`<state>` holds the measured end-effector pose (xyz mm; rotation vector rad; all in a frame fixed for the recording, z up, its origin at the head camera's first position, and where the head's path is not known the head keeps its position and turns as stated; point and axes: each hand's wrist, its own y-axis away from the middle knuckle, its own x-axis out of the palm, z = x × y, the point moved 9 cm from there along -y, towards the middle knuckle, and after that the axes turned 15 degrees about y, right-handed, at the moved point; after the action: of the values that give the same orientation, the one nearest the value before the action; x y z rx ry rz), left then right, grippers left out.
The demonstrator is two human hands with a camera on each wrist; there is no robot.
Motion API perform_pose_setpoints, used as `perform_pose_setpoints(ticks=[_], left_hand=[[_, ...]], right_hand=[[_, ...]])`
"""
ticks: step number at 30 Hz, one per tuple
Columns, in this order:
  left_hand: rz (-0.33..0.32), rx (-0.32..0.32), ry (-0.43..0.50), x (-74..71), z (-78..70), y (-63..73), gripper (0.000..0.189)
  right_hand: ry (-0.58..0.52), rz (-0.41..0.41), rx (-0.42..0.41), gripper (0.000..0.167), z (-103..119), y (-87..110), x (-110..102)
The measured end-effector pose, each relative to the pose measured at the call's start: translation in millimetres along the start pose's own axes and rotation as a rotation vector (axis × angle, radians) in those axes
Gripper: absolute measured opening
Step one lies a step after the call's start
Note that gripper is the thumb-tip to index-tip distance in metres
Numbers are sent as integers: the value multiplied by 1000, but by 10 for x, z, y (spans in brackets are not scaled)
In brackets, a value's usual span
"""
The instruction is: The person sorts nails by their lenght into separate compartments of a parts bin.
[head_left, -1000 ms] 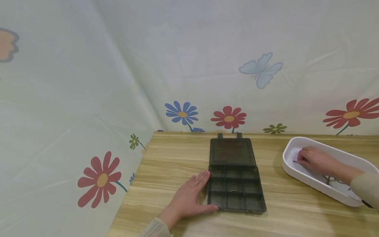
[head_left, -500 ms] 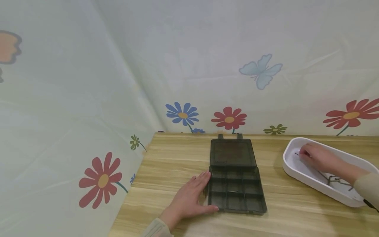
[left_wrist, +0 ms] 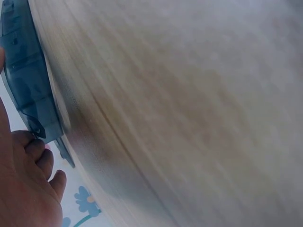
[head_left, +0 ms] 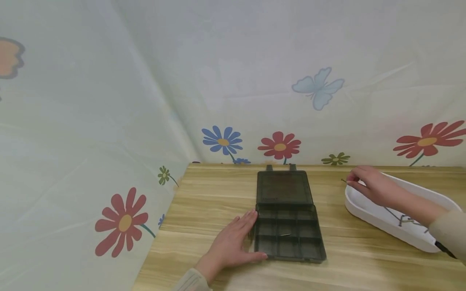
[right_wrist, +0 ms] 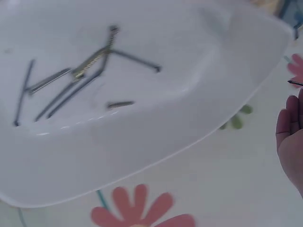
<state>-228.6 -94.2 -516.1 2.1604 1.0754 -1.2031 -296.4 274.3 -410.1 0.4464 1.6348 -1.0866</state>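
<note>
My right hand (head_left: 376, 188) pinches a thin metal screw (head_left: 343, 180) over the left end of a white tray (head_left: 378, 223). In the right wrist view the pointed tip of the held screw (right_wrist: 295, 83) juts past the fingertips. Inside the tray lie several loose screws (right_wrist: 90, 66), dark and brass-coloured. My left hand (head_left: 233, 244) rests against the left side of a dark translucent compartment box (head_left: 287, 246), thumb at its front edge. The box's lid (head_left: 284, 188) is folded back flat. One small metal pin-like piece (head_left: 285, 235) lies in a middle compartment.
The box and tray stand on a wood-grain table (head_left: 204, 194), with a gap between them. A flower-printed cloth (head_left: 236, 93) hangs behind the table and along its left side.
My right hand has risen from inside the tray and moved left to its far-left rim, taking the screw with it. The left hand and box have stayed in place.
</note>
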Motion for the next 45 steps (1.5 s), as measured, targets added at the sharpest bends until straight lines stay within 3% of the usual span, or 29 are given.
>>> perform_pose_setpoints(ticks=[6, 12, 17, 24, 38, 43, 45], left_hand=[[-2, 7, -1, -1, -8, 1, 115], [-1, 8, -2, -3, -5, 4, 115], [-5, 10, 2, 1, 1, 0, 115], [-13, 23, 2, -13, -12, -1, 116], [-16, 30, -1, -20, -27, 4, 115], [-16, 26, -5, -20, -27, 6, 116], [-16, 24, -5, -19, -23, 8, 116]], right_hand=[[-69, -84, -140, 34, 511, -115, -46], [-148, -108, -246, 30, 981, -131, -9], [-194, -93, -304, 25, 1218, -70, 84], [-191, -65, -325, 32, 1382, -38, 255], [-155, -72, -434, 28, 1503, -18, 411], [-147, -74, -419, 34, 1468, -4, 414], [-155, -85, -406, 29, 1436, 0, 396]])
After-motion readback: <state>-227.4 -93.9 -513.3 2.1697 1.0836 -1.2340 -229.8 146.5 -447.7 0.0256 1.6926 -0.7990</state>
